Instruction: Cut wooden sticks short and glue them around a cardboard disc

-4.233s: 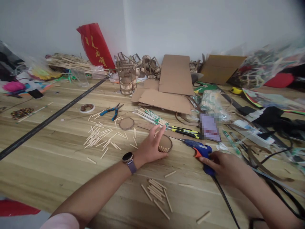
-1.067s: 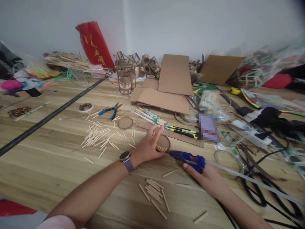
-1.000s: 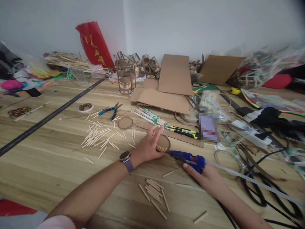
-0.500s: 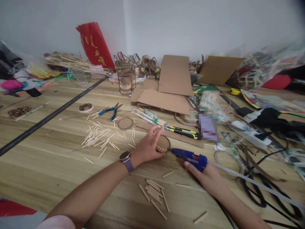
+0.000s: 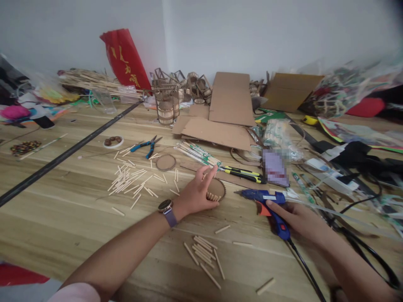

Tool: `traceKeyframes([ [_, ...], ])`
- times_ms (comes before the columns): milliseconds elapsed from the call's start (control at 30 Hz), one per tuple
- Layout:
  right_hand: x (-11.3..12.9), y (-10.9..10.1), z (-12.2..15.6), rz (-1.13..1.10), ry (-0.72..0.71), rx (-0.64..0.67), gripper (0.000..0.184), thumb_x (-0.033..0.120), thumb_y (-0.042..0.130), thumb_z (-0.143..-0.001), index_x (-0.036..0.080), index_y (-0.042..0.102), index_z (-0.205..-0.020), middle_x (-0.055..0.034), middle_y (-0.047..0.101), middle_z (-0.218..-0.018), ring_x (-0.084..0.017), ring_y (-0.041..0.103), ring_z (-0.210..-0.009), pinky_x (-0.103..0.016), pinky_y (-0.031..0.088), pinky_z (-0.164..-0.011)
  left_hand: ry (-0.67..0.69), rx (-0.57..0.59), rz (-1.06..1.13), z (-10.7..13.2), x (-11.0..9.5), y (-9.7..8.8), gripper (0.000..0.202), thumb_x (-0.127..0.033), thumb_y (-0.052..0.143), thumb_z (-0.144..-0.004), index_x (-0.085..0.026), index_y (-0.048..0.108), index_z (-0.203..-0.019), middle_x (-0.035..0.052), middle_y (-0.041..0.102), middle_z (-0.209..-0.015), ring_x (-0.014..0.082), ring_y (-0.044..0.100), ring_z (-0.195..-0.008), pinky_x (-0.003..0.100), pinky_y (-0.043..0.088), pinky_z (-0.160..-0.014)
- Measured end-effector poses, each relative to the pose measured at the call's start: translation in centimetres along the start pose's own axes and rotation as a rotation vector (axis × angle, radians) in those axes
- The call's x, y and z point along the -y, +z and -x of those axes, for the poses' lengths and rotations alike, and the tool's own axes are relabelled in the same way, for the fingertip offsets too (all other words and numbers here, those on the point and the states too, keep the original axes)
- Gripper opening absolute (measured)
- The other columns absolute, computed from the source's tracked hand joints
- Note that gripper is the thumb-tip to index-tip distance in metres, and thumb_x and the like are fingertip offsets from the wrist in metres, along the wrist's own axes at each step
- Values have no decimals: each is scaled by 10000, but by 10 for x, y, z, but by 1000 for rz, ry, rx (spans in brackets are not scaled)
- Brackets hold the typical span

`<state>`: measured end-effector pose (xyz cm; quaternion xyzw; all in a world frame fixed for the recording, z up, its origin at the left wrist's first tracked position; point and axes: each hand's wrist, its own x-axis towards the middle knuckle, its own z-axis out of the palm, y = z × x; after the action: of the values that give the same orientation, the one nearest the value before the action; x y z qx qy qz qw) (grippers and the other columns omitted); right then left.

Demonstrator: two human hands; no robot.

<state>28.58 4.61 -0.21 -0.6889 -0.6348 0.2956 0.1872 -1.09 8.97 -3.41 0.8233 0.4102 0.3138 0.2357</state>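
My left hand [image 5: 194,192] is curved around a round cardboard disc [image 5: 218,188], thumb at the near side and fingers at the far side. Short wooden sticks stand in a row along the disc's near rim; the palm hides its left part. In my right hand [image 5: 297,217] is a blue hot glue gun [image 5: 258,195], held on its side with the nozzle pointing left, apart from the disc. Its orange trigger and the red switch on the handle show. Cut sticks [image 5: 203,251] lie loose on the table nearer to me.
More cut sticks [image 5: 126,178], a second cardboard disc [image 5: 166,162] and blue-handled pliers [image 5: 147,147] lie to the left. Utility knives [image 5: 242,173] rest beyond the disc. Small stick baskets [image 5: 166,113] and cardboard sheets [image 5: 217,132] stand behind. A black cord [image 5: 304,264] trails from the gun.
My right hand has drawn the glue gun away to the right from the disc's rim and turned it, so its handle and trigger now show. The left hand stays in place.
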Motion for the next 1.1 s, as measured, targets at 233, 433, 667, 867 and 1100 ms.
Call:
traceKeyframes([
  [233, 11, 0, 9, 666, -143, -85, 475, 555, 420, -883, 242, 612, -583, -76, 655, -542, -238, 622, -502, -321, 377, -456, -3, 7, -7, 0, 0, 0, 1146, -214, 816, -599, -299, 88, -1480, 143, 202, -1465, 326, 432, -1275, 473, 410, -1053],
  [433, 62, 45, 30, 609, -871, 64, 180, 124, 469, -886, 218, 622, -871, -30, 703, -806, -160, 657, -716, -257, 455, -633, -11, 13, 3, 0, 0, 0, 1153, -232, 818, -597, -300, 83, -1482, 139, 198, -1461, 326, 424, -1279, 482, 386, -1071],
  [667, 94, 82, 41, 833, -1135, 46, 110, 109, 625, -805, 201, 576, -773, 1, 657, -689, -185, 600, -628, -310, 378, -542, -10, 10, 4, -1, 0, 0, 1144, -227, 808, -599, -310, 83, -1480, 129, 195, -1465, 323, 427, -1277, 467, 400, -1063],
  [867, 83, 88, 34, 793, -1083, -27, 129, 57, 585, -783, 184, 584, -765, -22, 654, -672, -187, 586, -610, -313, 393, -580, -9, 23, -12, -2, -1, -2, 1146, -239, 821, -593, -269, 98, -1480, 152, 197, -1462, 324, 415, -1292, 453, 380, -1082],
  [1100, 88, 48, 13, 381, -772, 146, 183, 81, 460, -818, 185, 610, -815, -15, 641, -731, -134, 591, -621, -226, 420, -566, -9, 23, -2, -1, -1, -1, 1136, -250, 814, -601, -284, 94, -1478, 151, 187, -1469, 338, 398, -1303, 486, 373, -1079],
])
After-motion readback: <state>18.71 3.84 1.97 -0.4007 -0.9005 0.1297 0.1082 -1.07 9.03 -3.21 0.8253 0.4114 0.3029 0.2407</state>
